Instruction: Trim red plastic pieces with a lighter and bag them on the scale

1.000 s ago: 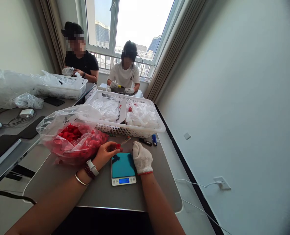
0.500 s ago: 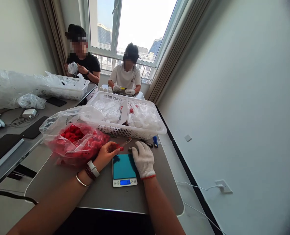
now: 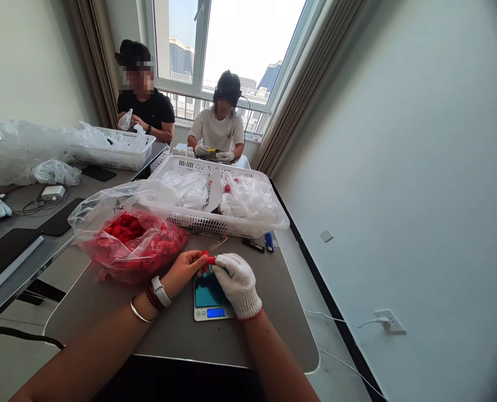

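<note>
The left hand (image 3: pixel 186 267) pinches a small red piece (image 3: pixel 210 260) between its fingertips. The gloved right hand (image 3: pixel 237 282) meets the piece's other end, fingers drawn together; whether they grip it, I cannot tell. Beneath both hands a scale (image 3: pixel 209 297) sits on the surface (image 3: pixel 168 335). Left of them is a bag (image 3: pixel 133 245) of red pieces; beyond them, a white basket (image 3: pixel 235 228).

Glaring white daylight from the window (image 3: pixel 252 42), dimmer tabletop (image 3: pixel 286 307), wide-angle stretch, dark vignetting at right corners.
</note>
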Tool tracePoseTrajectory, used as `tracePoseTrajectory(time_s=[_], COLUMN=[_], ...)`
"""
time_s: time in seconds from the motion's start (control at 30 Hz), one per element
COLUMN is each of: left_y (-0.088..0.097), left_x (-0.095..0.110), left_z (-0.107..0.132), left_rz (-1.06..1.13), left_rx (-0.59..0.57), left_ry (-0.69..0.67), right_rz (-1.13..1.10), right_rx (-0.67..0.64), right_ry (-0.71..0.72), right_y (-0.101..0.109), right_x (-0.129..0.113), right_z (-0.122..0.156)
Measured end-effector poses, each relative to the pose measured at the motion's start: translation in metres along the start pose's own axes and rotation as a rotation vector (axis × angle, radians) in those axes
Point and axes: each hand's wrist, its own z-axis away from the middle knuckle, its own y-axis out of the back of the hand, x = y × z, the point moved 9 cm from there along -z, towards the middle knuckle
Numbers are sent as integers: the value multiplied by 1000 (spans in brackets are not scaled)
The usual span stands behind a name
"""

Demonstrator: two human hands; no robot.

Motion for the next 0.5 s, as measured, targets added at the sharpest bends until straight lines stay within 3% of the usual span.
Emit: tracePoseTrajectory(time_s=[0.17,0.3,0.5], left_y=[-4,-3,2], left_x=[-4,-5,3], left_z=[0,-2,-1], left_rz=[87,161,56], left_rx=[-3,28,45], left_ry=[36,44,-6], right_rz=[-57,-251,-265], right_rx=[-45,-5,0], right_ry=[47,-30,-104], right_y=[-2,-1,-3], right_x=[-10,-9,-3], right_z=[-2,-3,0])
